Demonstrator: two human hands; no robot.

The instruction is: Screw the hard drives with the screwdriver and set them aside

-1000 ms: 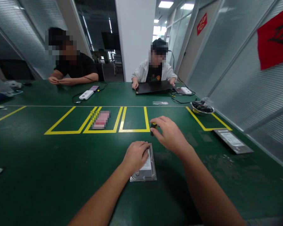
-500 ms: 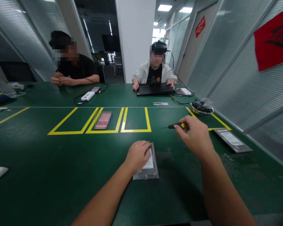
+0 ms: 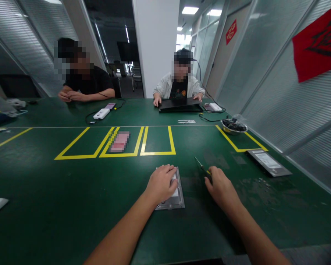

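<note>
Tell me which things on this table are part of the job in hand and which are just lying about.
In the job:
hard drive, under the left hand
screwdriver, held in the right hand

Apparently just lying about:
second hard drive, off to the right, possibly related
metal bowl of dark items
blurred pink item
two white devices, farther off

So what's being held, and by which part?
Right hand: slim black-and-yellow screwdriver, by the handle. Left hand lies on a silver rectangular hard drive; grip unclear.
</note>
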